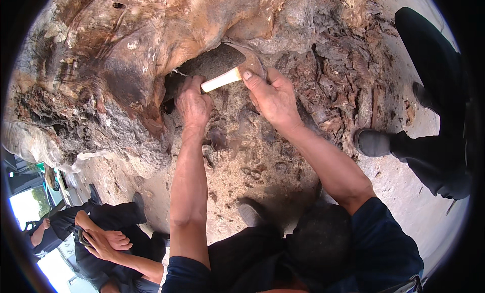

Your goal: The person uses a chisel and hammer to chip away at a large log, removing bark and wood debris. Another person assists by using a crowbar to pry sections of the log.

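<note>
A short white rod with a yellowish end (pixel 222 80), like a tool handle, is held between my two hands in front of a dark hollow (pixel 214 61) in a large, gnarled brown wooden stump (pixel 166 28). My left hand (pixel 194 103) is closed round its left end at the hollow's edge, its fingertips partly hidden. A thin, pale, shiny tip (pixel 178 72) shows just beyond those fingers; whether it belongs to the rod I cannot tell. My right hand (pixel 274 98) grips the yellowish end, thumb on top.
Rough, flaking bark (pixel 348 71) spreads to the right of the hollow. Crumbs and chips litter the sandy ground (pixel 237 177) below. A person in black trousers (pixel 429 146) is close by at right; other people's arms (pixel 108 242) and dark clothes show at lower left.
</note>
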{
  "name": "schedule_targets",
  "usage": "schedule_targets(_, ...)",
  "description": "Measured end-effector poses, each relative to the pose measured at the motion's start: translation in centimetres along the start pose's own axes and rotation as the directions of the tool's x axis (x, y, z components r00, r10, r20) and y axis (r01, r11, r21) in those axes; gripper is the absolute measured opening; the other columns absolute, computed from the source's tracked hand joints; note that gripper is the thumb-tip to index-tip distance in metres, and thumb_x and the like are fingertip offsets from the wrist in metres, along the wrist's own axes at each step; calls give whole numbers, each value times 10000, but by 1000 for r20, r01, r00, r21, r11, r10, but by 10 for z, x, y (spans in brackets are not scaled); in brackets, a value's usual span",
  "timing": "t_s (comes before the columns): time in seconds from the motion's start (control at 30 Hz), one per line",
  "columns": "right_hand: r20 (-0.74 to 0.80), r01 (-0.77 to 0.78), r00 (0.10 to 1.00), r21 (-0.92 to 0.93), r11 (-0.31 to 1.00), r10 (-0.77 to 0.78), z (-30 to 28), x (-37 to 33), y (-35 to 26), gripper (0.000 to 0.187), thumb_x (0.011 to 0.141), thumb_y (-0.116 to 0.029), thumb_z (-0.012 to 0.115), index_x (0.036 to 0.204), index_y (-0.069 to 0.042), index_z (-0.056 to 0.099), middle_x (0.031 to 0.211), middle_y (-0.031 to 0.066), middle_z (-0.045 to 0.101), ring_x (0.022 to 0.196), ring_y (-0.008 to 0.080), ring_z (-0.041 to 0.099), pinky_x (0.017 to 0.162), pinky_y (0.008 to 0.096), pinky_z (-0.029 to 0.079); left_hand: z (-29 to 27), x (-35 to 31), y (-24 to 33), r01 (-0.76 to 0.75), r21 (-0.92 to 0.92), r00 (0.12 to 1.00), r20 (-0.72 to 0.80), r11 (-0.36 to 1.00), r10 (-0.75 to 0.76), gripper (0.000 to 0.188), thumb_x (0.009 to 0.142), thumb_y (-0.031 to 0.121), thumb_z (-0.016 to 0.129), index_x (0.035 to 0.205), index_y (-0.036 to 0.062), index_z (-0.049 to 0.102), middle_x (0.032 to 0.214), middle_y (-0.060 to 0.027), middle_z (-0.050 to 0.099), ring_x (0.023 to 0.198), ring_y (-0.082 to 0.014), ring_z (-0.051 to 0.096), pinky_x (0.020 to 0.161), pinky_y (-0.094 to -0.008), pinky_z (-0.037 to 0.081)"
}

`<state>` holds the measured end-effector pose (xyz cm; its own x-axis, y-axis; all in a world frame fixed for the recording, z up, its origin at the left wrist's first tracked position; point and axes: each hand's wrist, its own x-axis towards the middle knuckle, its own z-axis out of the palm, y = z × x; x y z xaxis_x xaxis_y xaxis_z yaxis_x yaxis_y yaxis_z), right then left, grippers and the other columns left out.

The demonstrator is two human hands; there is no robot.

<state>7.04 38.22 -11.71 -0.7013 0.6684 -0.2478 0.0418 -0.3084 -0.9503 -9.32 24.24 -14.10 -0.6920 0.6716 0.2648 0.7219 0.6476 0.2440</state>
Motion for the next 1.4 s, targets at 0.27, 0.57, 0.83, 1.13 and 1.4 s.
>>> schedule_targets(0.27,-58,27,998,-161,987,-37,0,17,-17,284,957,-249,714,803,-25,631,613,-40,516,571,46,417,474,289,319,-3,6,15,169,-28,980,107,985,-165,262,782,-18,570,1006,65,678,1028,-212,684,1003,-448,636,851,-484,508)
schedule_targets(0.57,-27,124,989,-385,915,-145,-2,21,-28,350,870,-250,728,762,74,649,702,275,656,652,414,676,633,512,507,26,0,9,250,-156,957,190,956,-219,230,777,-1,593,962,90,695,889,-209,712,893,-440,683,790,-500,527)
schedule_targets(0.83,32,187,979,-548,816,-203,-6,26,-44,320,903,-199,714,807,87,608,628,223,636,519,253,633,474,437,468,40,-7,27,269,-240,963,71,933,-260,133,822,51,637,926,98,705,825,-194,713,794,-378,717,721,-441,541)
schedule_targets(1.13,-18,172,980,-419,892,-197,-5,23,-22,355,866,-229,750,762,79,608,588,251,627,548,379,686,511,472,534,31,0,1,26,-49,997,-68,998,-29,131,773,32,630,898,52,665,812,-206,681,778,-439,663,687,-469,530)
schedule_targets(1.4,152,178,983,-673,718,-101,-12,40,-99,219,837,-157,687,775,49,729,656,203,674,591,316,681,576,447,537,47,-33,81,424,-665,904,266,614,-335,113,887,70,689,925,-26,735,718,-48,710,662,-156,646,630,-346,517)
